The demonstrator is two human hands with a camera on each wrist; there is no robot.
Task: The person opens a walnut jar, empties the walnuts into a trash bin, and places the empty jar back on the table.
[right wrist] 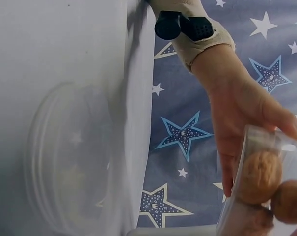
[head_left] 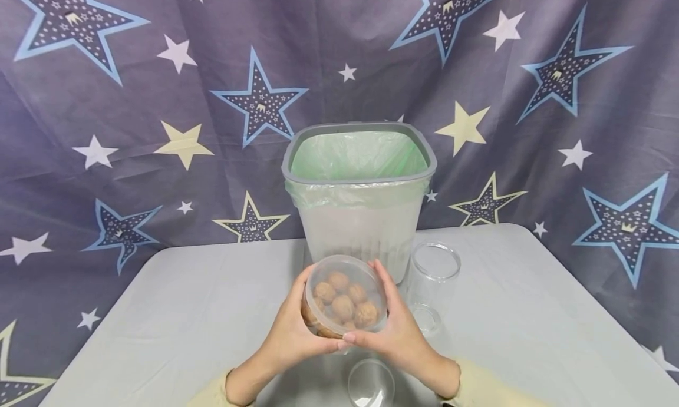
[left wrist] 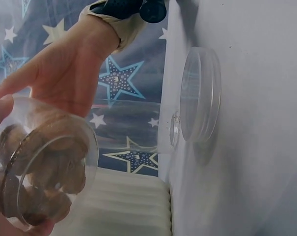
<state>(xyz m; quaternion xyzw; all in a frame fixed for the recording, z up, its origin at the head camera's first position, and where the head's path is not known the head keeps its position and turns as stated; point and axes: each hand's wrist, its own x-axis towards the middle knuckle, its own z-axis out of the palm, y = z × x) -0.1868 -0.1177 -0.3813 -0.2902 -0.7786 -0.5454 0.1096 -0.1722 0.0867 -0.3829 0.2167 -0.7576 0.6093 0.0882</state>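
Between both hands is a round clear plastic container (head_left: 346, 295) of walnuts (head_left: 342, 306), its milky translucent top tilted toward the head camera. My left hand (head_left: 293, 327) grips its left side, and my right hand (head_left: 401, 329) grips the right. Both thumbs lie along the near edge, almost meeting. Through the clear wall, several walnuts (right wrist: 260, 177) show in the right wrist view. Below the hands, a clear round lid (head_left: 371, 384) lies on the table; it also shows in the left wrist view as a shallow disc (left wrist: 201, 94).
A white trash bin (head_left: 361, 224) with a grey rim and green liner stands behind the hands. Right of it is an empty clear jar (head_left: 436, 271). The grey-white table (head_left: 520, 313) meets a star-patterned curtain (head_left: 339, 101) at the back.
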